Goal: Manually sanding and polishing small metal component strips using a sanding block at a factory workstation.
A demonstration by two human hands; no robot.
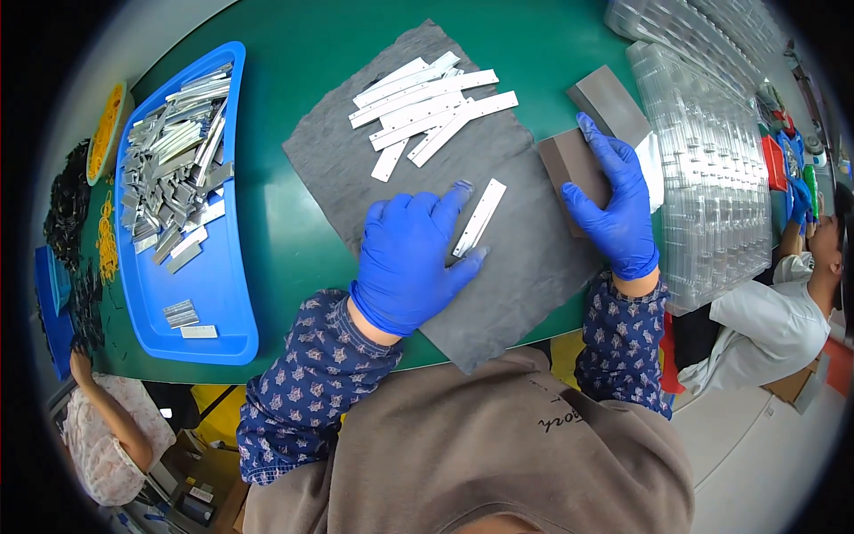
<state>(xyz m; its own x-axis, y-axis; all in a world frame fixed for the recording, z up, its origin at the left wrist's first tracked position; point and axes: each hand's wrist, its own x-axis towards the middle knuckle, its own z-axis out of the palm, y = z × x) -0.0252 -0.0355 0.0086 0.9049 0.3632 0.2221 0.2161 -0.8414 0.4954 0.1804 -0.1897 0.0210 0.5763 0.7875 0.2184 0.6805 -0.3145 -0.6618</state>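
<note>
On a dark grey cloth lies a single flat silver metal strip with small holes along it. My left hand, in a blue glove, rests beside this strip. Its thumb and index finger are apart at the strip's two ends, and the glove's fingertips look darkened. A brown-grey sanding block is in my right hand, also blue-gloved, with thumb and fingers around it. Behind it sits a second similar block. Farther off on the cloth is a loose pile of several metal strips.
At left, a blue tray holds many metal pieces. Yellow bands and black strands lie beyond it. Clear plastic trays are stacked at right. Co-workers sit on both sides around the green table.
</note>
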